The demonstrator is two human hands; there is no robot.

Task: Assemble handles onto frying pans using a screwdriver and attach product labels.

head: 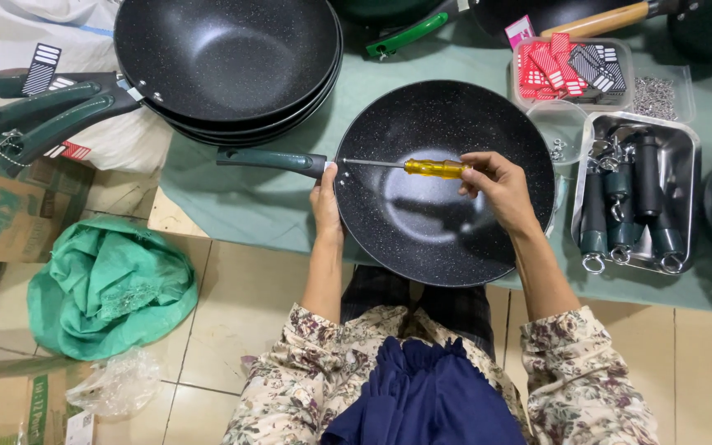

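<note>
Pan (422, 222) is black, round and speckled, with a green handle (269, 160). Its rim is gripped by the left hand (325, 202); a yellow screwdriver (422, 167) is pinched by the right hand (496, 185).

- My counter (232, 206) wears a pale green cover, lit evenly from above.
- Beige floor tiles (232, 305) run beneath me.
- A crumpled green cloth (109, 288) lies there beside cardboard boxes (2, 214) and a clear plastic bag (117, 383).
</note>
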